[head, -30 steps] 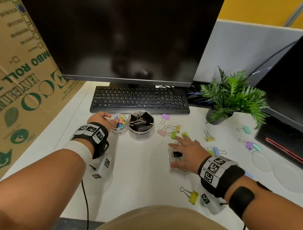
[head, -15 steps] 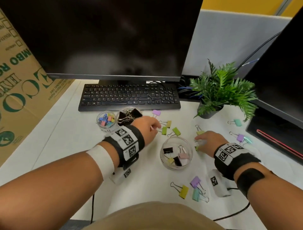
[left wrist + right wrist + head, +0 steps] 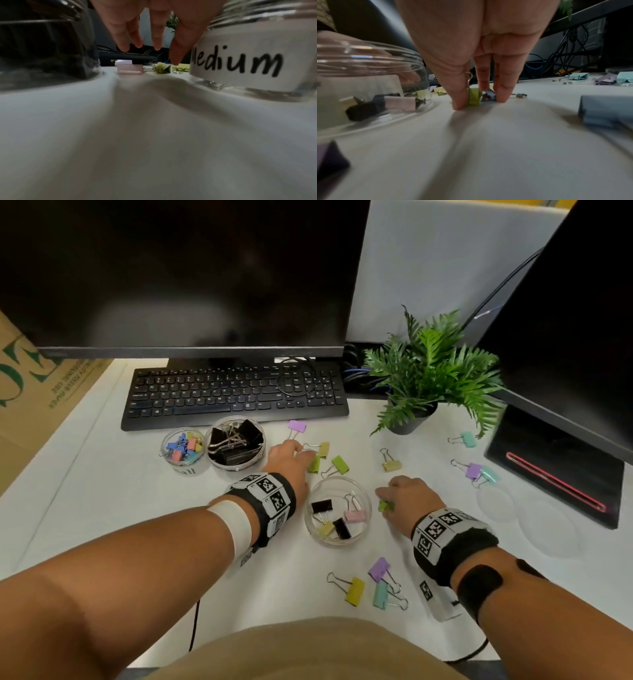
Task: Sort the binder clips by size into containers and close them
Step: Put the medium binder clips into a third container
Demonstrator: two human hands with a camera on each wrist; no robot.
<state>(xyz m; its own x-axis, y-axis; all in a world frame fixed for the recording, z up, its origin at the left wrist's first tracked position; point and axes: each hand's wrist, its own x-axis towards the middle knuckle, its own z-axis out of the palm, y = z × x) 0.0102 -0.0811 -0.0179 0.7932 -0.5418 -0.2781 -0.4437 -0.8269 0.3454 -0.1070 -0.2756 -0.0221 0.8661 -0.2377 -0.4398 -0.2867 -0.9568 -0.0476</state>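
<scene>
The open clear "Medium" container (image 3: 363,491) (image 3: 257,56) holds a few black, pink and yellow clips. My right hand (image 3: 383,498) (image 3: 479,102) is just right of it, thumb and fingers pinching a green binder clip (image 3: 385,505) (image 3: 473,98) on the table, with a grey-blue clip (image 3: 488,96) against it. My left hand (image 3: 303,455) (image 3: 154,54) hovers with straight fingers over a pink clip (image 3: 130,69) and a green clip (image 3: 313,464) (image 3: 163,69), holding nothing. A small container (image 3: 183,448) of coloured clips and a large container (image 3: 236,445) of black clips stand open by the keyboard.
Loose clips lie scattered: yellow (image 3: 354,590), purple (image 3: 378,570) and teal (image 3: 382,594) near me, others by the plant (image 3: 428,378) and at the right. Clear lids (image 3: 548,532) rest at the right. A keyboard (image 3: 236,395), monitors and a cardboard box border the desk.
My left hand moved from the small container to the clips right of the large one. My right hand left the medium container and now pinches a green clip beside it.
</scene>
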